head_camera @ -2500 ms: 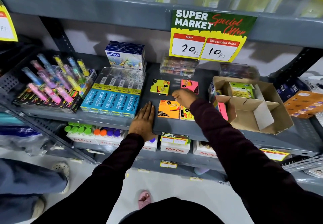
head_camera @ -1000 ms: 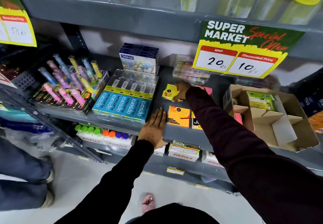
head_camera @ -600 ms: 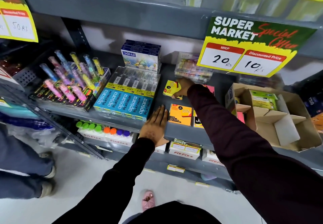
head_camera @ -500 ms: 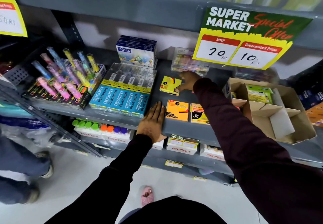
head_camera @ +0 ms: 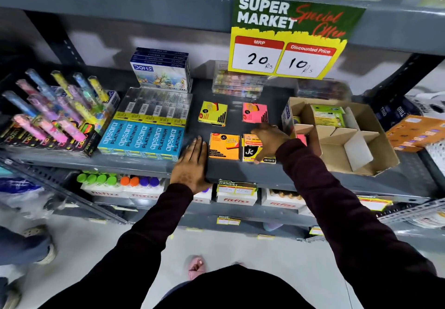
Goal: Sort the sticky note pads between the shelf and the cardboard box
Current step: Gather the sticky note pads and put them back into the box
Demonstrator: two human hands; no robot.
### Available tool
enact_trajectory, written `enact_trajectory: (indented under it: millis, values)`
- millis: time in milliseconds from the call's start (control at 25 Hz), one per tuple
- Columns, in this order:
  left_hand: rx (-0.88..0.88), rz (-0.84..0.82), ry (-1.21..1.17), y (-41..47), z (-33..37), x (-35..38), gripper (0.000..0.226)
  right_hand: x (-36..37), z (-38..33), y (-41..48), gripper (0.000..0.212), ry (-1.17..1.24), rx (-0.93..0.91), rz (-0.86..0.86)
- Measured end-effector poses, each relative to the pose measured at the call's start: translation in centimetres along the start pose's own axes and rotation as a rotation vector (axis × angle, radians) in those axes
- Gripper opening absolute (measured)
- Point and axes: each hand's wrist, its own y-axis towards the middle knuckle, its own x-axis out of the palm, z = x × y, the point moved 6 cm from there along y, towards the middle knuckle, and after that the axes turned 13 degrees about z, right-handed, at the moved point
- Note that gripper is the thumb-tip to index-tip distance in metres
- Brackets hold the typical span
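Several sticky note pads lie flat on the grey shelf (head_camera: 231, 171): a yellow pad (head_camera: 213, 113) and a pink pad (head_camera: 254, 113) at the back, an orange pad (head_camera: 224, 149) and a yellow-black pad (head_camera: 250, 151) in front. My right hand (head_camera: 269, 140) hovers with spread fingers over the yellow-black pad and holds nothing. My left hand (head_camera: 191, 164) rests flat on the shelf edge, left of the orange pad. The open cardboard box (head_camera: 375, 149) stands at the right, with a green pack (head_camera: 327, 114) and a pink pad (head_camera: 301, 138) inside.
Blue pencil boxes (head_camera: 142, 140) and a rack of coloured pens (head_camera: 55, 116) fill the shelf's left part. A DOMS box (head_camera: 161, 72) and clear cases (head_camera: 237, 84) stand at the back. A price sign (head_camera: 286, 41) hangs above. Orange boxes (head_camera: 416, 133) lie far right.
My right hand let go of the yellow pad at the back and drew back right, over the front yellow-black pad. The left hand stayed on the shelf edge.
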Motion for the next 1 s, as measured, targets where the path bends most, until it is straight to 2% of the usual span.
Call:
enact_trajectory:
  millis: [80,240,320,400,480,600,760,1000]
  values:
    - [-0.002,0.000,0.010,0.0,0.0,0.0,0.121,-0.6,0.2,-0.1,0.078,0.017,0.021,0.050]
    - [-0.019,-0.018,-0.004,-0.1,-0.2,0.1,0.119,-2.3,0.5,-0.2,0.038,0.169,0.053,0.062]
    - [-0.022,-0.038,0.005,-0.1,-0.3,0.6,0.119,-3.8,0.5,-0.4,0.028,0.234,0.067,0.056]
    - [-0.034,-0.036,0.008,-0.1,-0.3,0.7,0.117,-5.8,0.5,-0.4,0.027,0.299,0.090,0.116]
    - [-0.037,-0.043,0.004,-0.1,-0.3,0.7,0.117,-7.4,-0.1,-0.3,0.027,0.326,0.101,0.261]
    - [-0.037,-0.049,0.001,-0.1,-0.2,0.6,0.117,-6.2,-3.8,-1.1,0.031,0.172,0.033,0.444]
    - [-0.027,-0.024,0.023,0.0,-0.1,0.3,0.121,-0.1,-8.9,-3.2,0.032,-0.030,-0.172,0.450]
    - [-0.009,-0.022,0.052,-0.1,0.0,0.2,0.122,1.5,-8.8,-2.6,0.027,-0.025,-0.202,0.409]
